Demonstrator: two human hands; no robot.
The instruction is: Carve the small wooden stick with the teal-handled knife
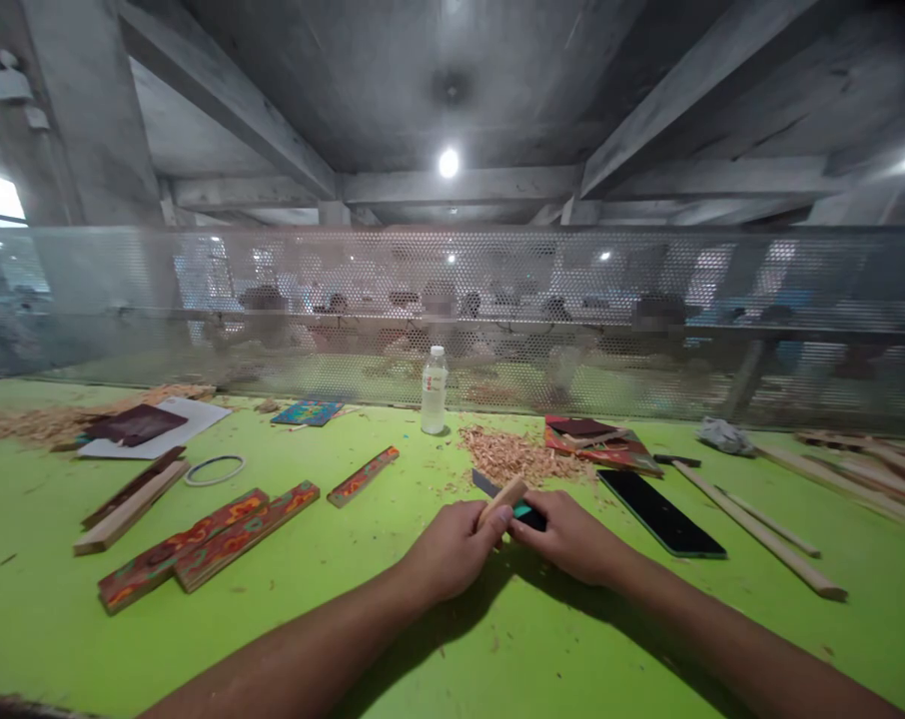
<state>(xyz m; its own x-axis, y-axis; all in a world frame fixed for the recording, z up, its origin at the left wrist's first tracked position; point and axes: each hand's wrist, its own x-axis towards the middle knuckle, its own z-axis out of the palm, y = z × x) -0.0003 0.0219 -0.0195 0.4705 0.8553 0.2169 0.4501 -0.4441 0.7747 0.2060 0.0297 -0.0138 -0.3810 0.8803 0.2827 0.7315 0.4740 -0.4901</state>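
My left hand is closed around a short piece of pale wood, its thumb along the near side. In my right hand is a knife with a black and green handle, its grey blade pointing up and left behind the wood. Both hands are close together above the green table. Just beyond them lies a heap of wood shavings. How far the blade touches the wood cannot be seen.
Painted wooden strips lie to the left, near a white ring. A bottle stands ahead, before a perforated metal screen. To the right are a black phone, a long wooden stick and crumpled plastic.
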